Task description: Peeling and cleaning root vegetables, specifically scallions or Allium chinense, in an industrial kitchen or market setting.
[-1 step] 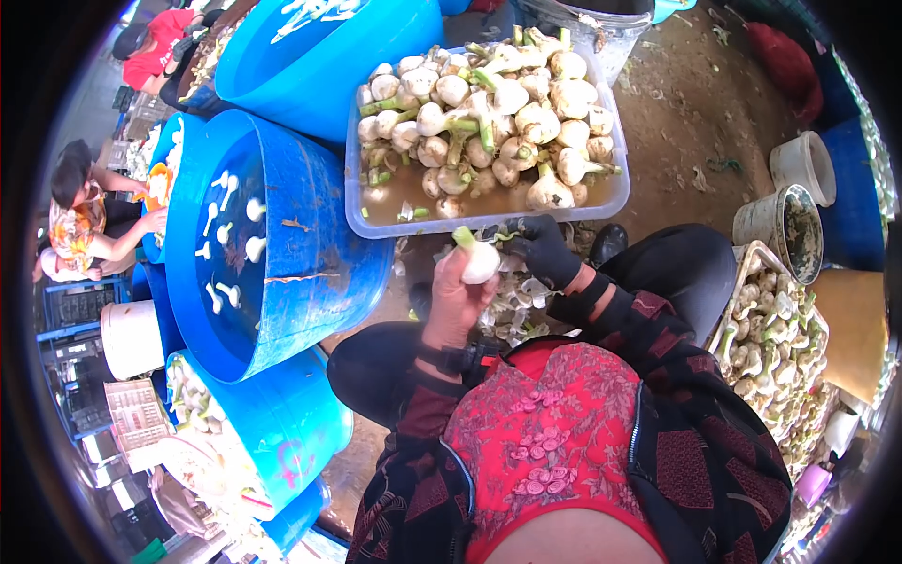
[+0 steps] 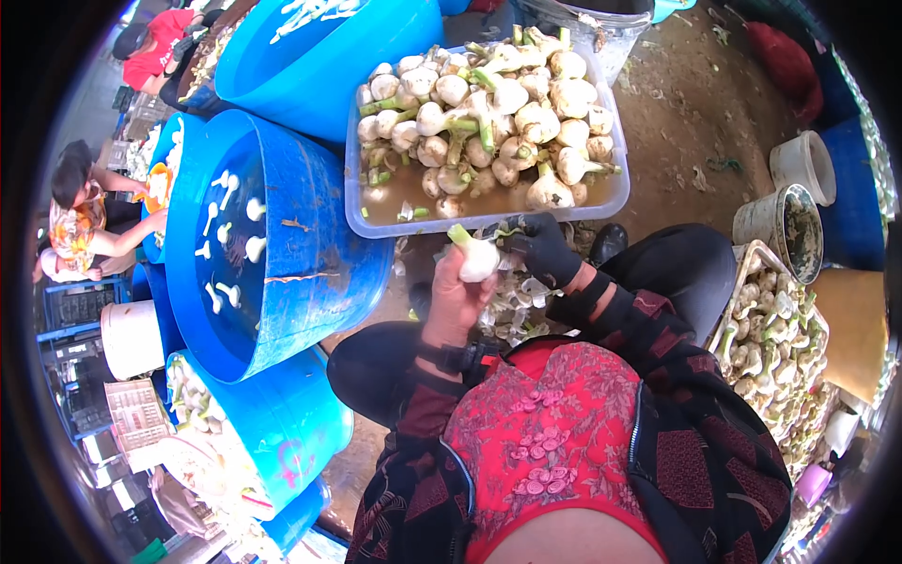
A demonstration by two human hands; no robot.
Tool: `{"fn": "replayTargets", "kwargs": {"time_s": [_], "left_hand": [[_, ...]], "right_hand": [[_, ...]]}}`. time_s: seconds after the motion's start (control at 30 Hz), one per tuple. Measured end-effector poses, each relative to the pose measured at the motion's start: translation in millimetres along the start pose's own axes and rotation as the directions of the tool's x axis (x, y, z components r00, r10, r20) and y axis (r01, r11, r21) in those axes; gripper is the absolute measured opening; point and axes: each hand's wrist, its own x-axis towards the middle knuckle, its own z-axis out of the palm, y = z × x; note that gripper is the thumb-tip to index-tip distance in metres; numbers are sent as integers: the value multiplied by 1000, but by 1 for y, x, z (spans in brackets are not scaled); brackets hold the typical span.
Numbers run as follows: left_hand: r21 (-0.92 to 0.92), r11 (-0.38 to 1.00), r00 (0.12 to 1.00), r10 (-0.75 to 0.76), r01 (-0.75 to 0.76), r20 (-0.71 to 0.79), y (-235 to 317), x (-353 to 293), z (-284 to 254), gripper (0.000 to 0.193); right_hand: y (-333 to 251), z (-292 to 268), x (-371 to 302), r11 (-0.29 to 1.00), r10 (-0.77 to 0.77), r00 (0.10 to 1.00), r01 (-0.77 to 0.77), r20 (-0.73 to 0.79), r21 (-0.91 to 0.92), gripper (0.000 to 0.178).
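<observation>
left hand (image 2: pixel 453 305): fingers closed round garlic bulb (image 2: pixel 481 261), just nearside of tub (image 2: pixel 404 228). right hand (image 2: pixel 547 252): fingers curled, grip unclear. clean bulbs (image 2: pixel 255 248) in barrel (image 2: pixel 319 226) left of tub look done; tub's dirty bulbs (image 2: pixel 550 193) remain.

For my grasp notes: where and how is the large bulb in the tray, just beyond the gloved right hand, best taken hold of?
Grip the large bulb around its round body, probably from the near side and above: it lies at the front of the pile, stem pointing away.
</observation>
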Motion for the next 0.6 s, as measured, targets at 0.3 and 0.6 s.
{"fn": "replayTargets", "kwargs": {"time_s": [0.3,0.6], "left_hand": [[317,916,940,304,-246,-151,-4,0,15,41],[316,903,929,347,-293,-131,7,-9,22,51]], "right_hand": [[11,6,2,960,-176,954,111,-244,-257,14],[-4,7,-7,897,-284,954,300,99,-323,47]]}}
